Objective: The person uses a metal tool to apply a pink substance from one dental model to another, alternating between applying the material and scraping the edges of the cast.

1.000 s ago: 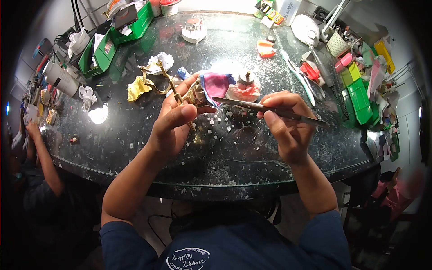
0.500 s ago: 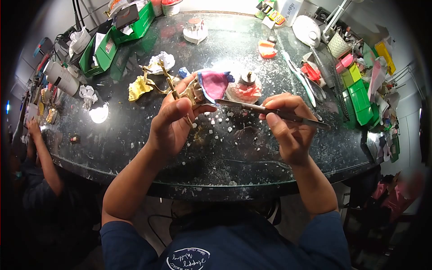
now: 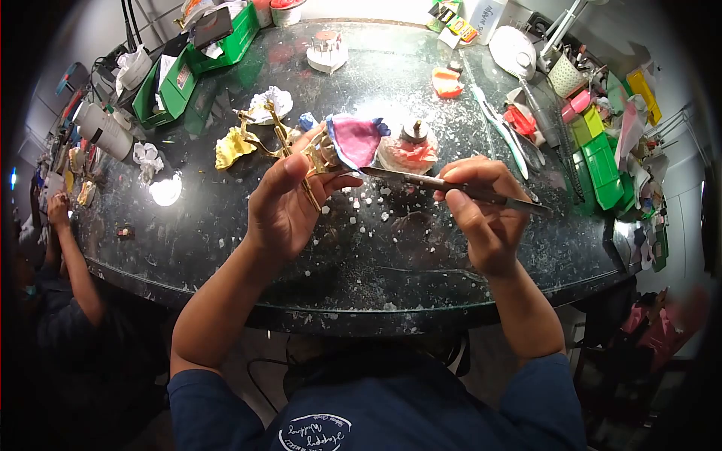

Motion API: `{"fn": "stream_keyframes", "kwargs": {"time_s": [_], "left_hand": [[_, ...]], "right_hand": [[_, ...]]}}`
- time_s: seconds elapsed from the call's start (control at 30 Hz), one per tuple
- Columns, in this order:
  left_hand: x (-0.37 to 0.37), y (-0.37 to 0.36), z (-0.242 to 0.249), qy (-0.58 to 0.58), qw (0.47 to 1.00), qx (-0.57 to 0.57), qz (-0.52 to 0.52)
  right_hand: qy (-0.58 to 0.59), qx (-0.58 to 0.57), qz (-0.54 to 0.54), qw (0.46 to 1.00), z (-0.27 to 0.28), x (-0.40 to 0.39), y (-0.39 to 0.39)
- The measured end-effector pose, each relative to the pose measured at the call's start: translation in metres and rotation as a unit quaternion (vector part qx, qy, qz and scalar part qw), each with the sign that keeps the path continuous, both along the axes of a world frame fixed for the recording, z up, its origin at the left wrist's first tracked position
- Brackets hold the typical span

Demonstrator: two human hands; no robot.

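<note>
My left hand [image 3: 286, 192] is closed round a brass dental articulator [image 3: 307, 184], its metal arm slanting up past my thumb. Mounted on it is a dental model with a pink wax plate [image 3: 356, 140], edged in blue. In my right hand [image 3: 485, 207] lies a wax knife [image 3: 436, 183], gripped between thumb and fingers like a pen. The blade's tip points left, right at the lower blue edge of the pink plate. Just behind stands a spirit burner [image 3: 412, 146] with a metal cap and pinkish body.
White crumbs litter the dark bench [image 3: 361, 255]. Toward the left are a yellow cast [image 3: 235, 147], crumpled paper [image 3: 148, 161] and a green bin [image 3: 177, 90]. A bur stand [image 3: 326, 52] is at the back. On the right lie a toothbrush [image 3: 500, 131] and handpiece [image 3: 538, 111]. Another person's arm [image 3: 75, 252] reaches in from the left.
My left hand has tilted the articulator slightly, shifting the pink plate a little left and up. The knife tip stays at its lower edge, and my right hand has barely moved.
</note>
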State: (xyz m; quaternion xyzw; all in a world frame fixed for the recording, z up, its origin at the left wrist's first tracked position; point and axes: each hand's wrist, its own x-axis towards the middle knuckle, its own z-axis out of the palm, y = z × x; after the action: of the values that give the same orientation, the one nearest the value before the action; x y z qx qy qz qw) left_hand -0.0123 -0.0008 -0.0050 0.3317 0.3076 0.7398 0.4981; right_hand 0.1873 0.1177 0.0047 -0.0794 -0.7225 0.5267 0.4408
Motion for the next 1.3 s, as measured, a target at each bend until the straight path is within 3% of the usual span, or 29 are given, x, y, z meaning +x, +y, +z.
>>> {"fn": "stream_keyframes", "kwargs": {"time_s": [0.2,0.33,0.47,0.57,1.3], "left_hand": [[0.000,0.000,0.000,-0.017,1.000,0.005,-0.004],[-0.003,-0.001,-0.003,-0.028,1.000,-0.010,-0.002],[-0.010,-0.003,-0.013,-0.055,0.998,-0.008,-0.013],[-0.007,-0.003,-0.006,-0.043,0.999,-0.018,-0.004],[-0.002,-0.003,0.000,-0.127,0.992,-0.018,0.011]], "right_hand": [[0.009,0.013,-0.008,1.000,0.001,-0.001,0.000],[0.065,-0.088,-0.057,0.992,0.007,-0.002,0.006],[0.025,-0.239,-0.070,0.968,-0.002,0.012,0.039],[-0.015,-0.291,-0.058,0.955,-0.012,0.016,0.051],[-0.006,-0.285,-0.054,0.957,-0.019,0.013,0.052]]}}
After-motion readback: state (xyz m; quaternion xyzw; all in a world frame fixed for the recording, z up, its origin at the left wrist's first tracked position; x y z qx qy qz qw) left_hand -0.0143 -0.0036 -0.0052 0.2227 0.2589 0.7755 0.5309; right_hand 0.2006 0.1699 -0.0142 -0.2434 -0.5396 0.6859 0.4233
